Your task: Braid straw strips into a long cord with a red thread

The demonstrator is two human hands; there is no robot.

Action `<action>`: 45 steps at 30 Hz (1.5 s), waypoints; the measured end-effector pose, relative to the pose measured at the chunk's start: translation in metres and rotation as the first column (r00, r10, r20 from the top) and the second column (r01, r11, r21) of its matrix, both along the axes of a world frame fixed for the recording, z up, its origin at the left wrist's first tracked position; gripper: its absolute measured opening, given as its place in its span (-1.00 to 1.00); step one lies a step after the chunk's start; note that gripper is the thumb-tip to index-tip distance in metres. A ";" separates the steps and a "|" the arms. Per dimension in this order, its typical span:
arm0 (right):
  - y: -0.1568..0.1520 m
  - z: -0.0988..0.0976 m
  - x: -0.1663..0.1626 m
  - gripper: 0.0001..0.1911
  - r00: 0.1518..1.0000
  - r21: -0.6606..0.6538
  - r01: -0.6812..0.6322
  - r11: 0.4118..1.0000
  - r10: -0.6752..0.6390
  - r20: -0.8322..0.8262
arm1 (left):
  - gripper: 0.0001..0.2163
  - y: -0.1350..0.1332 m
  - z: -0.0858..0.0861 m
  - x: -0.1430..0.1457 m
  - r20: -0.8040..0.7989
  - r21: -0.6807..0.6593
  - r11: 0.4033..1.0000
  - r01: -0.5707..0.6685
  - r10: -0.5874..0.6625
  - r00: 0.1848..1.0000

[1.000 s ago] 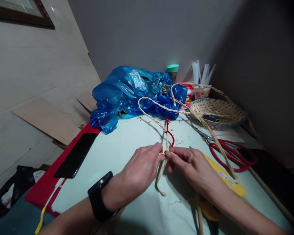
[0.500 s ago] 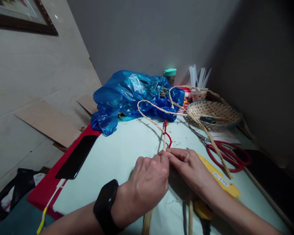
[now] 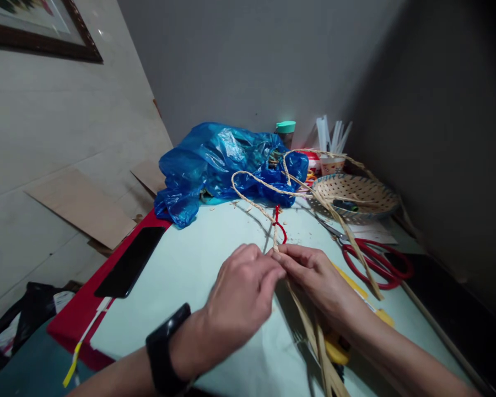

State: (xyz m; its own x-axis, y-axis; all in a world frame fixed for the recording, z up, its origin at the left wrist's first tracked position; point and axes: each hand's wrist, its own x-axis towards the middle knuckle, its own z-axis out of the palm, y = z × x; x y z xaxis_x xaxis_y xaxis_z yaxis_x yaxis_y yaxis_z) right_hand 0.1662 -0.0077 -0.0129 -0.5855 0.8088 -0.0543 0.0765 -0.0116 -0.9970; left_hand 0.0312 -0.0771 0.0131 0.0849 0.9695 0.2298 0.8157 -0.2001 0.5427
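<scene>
1. One pale green table (image 3: 190, 264) carried everything.
2. Blue plastic bag (image 3: 219, 165) sat crumpled at the far-left edge.
3. Woven basket (image 3: 376, 193) sat at the far-right corner, near the bag but not touching it.
4. Black phone (image 3: 130, 262) lay flat along the left edge.
5. Red scissors (image 3: 378, 259) lay on the right side, between the basket and the right hand (image 3: 318, 278).
6. Left hand (image 3: 242, 298) was mid-table, with its thumb and fingers pinched on the braided straw cord (image 3: 252, 205).
7. The right hand met it fingertip to fingertip and gripped the same spot. Flat straw strips (image 3: 314, 336) trailed from there to the near edge.
8. The cord ran from the pinch and looped toward the bag and basket.
9. Red thread (image 3: 281, 234) sat on the cord, just beyond the fingertips.
</scene>
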 end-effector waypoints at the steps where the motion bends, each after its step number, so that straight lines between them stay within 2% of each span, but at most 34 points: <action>1: 0.000 0.001 0.000 -0.70 1.000 0.008 0.000 1.000 0.000 0.023 | -0.83 0.006 0.002 -0.004 0.142 -0.051 0.998 -0.040 0.047 0.989; 3: -0.002 0.002 0.000 -0.68 0.997 0.011 0.003 1.000 -0.003 0.077 | -0.93 0.018 0.002 -0.011 0.427 -0.172 0.983 -0.057 0.126 0.895; 4: -0.003 0.002 -0.001 -0.69 0.996 0.014 0.004 1.000 -0.005 0.085 | -0.90 0.022 -0.001 -0.013 0.572 -0.251 0.968 0.016 0.135 0.809; 6: -0.005 0.001 -0.002 -0.75 0.999 0.014 0.004 1.000 -0.005 0.047 | -0.85 0.029 -0.009 -0.017 0.800 -0.364 0.892 0.267 0.153 0.580; 8: -0.007 0.000 -0.002 -0.80 1.000 -0.004 0.019 1.000 -0.019 0.011 | -0.85 0.031 -0.017 -0.020 0.896 -0.383 0.799 0.464 0.198 0.398; 9: -0.008 -0.001 -0.003 -0.78 1.000 -0.013 0.026 1.000 -0.026 0.015 | -0.85 0.031 -0.019 -0.020 0.908 -0.377 0.783 0.495 0.209 0.362; 11: -0.009 -0.002 -0.003 -0.73 0.998 -0.008 0.028 1.000 -0.028 0.059 | -0.85 0.027 -0.022 -0.020 0.905 -0.369 0.804 0.465 0.196 0.378; 14: -0.011 -0.003 -0.002 -0.72 0.992 0.003 0.002 1.000 -0.002 0.129 | -0.85 0.021 -0.019 -0.019 0.860 -0.371 0.850 0.374 0.163 0.483; 18: -0.011 -0.004 -0.002 -0.75 0.988 -0.047 0.000 0.999 0.007 0.152 | -0.89 0.019 -0.017 -0.015 0.753 -0.428 0.870 0.246 0.193 0.629; 21: -0.010 -0.002 -0.001 -0.77 0.988 -0.060 -0.036 0.998 0.044 0.147 | -0.92 0.022 -0.022 -0.013 0.691 -0.430 0.890 0.152 0.215 0.690; 23: -0.010 0.000 0.001 -0.78 0.974 0.015 -0.076 0.997 0.071 0.215 | -0.94 0.023 -0.026 -0.013 0.662 -0.412 0.904 0.113 0.212 0.719; 25: -0.009 0.002 0.003 -0.81 0.931 0.174 -0.130 0.976 0.060 0.361 | -0.92 0.024 -0.029 -0.014 0.625 -0.403 0.912 0.073 0.216 0.750; 29: -0.008 0.004 0.007 -0.83 0.771 0.460 -0.281 0.842 -0.088 0.631 | -0.88 0.024 -0.030 -0.015 0.551 -0.397 0.918 -0.005 0.243 0.798; 32: -0.010 0.003 0.009 -0.88 0.651 0.597 -0.397 0.697 -0.244 0.718 | -0.88 0.024 -0.032 -0.016 0.570 -0.422 0.906 0.002 0.264 0.778; 34: -0.013 0.002 0.010 -0.90 0.609 0.656 -0.458 0.600 -0.325 0.723 | -0.89 0.024 -0.033 -0.015 0.602 -0.436 0.900 0.022 0.274 0.750; 35: -0.015 0.002 0.011 -0.91 0.605 0.668 -0.478 0.570 -0.338 0.721 | -0.90 0.024 -0.034 -0.015 0.623 -0.436 0.899 0.030 0.277 0.732; 38: -0.024 0.000 0.010 -0.90 0.648 0.690 -0.489 0.533 -0.308 0.697 | -0.91 0.022 -0.032 -0.013 0.703 -0.446 0.893 0.064 0.305 0.642; 41: -0.031 -0.001 0.008 -0.82 0.723 0.752 -0.444 0.487 -0.301 0.622 | -0.90 0.021 -0.027 -0.013 0.770 -0.475 0.869 0.134 0.337 0.542; 44: -0.033 -0.003 0.009 -0.76 0.787 0.811 -0.397 0.429 -0.296 0.541 | -0.91 0.019 -0.022 -0.015 0.804 -0.467 0.861 0.198 0.321 0.502; 45: -0.034 -0.003 0.008 -0.75 0.794 0.817 -0.378 0.435 -0.303 0.528 | -0.91 0.019 -0.020 -0.015 0.812 -0.463 0.860 0.213 0.316 0.491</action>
